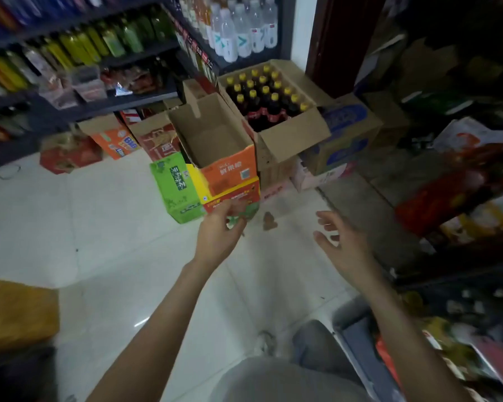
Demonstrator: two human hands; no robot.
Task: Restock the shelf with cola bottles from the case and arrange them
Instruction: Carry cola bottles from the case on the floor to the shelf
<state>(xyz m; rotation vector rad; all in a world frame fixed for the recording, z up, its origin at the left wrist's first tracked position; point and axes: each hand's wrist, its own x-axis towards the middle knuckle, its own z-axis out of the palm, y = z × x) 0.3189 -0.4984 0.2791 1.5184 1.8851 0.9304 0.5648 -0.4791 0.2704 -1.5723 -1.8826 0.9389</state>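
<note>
Both hands reach forward over a glossy white tiled floor (105, 227), and neither holds anything. The left hand (218, 227) has its fingers loosely curled, the fingertips overlapping the lower edge of a stack of printed cartons; motion blur makes it impossible to tell whether they touch the cardboard. The right hand (339, 239) is spread, palm turned inward, fingers apart, over bare tile.

Beyond the left hand sits an empty orange carton (230, 169), its flaps up and plain brown corrugated board showing inside. It rests on a red and yellow printed box whose lower part the left hand hides. A green box (174, 187) with glossy print stands just beside it, further left.

The cola bottles (266, 97) are further ahead, between and beyond the two hands: dark rounded plastic bottles with yellow screw caps and red labels, packed upright in rows inside an open brown cardboard case (291, 140). The case walls hide the lower halves of most bottles.

To the upper left, dark metal shelves (119, 103) carry green, yellow and clear drink bottles, all smeared by blur. The right side is dim, and the packets there are hard to make out. A yellowish shape at the lower left is cut off by the edge.
</note>
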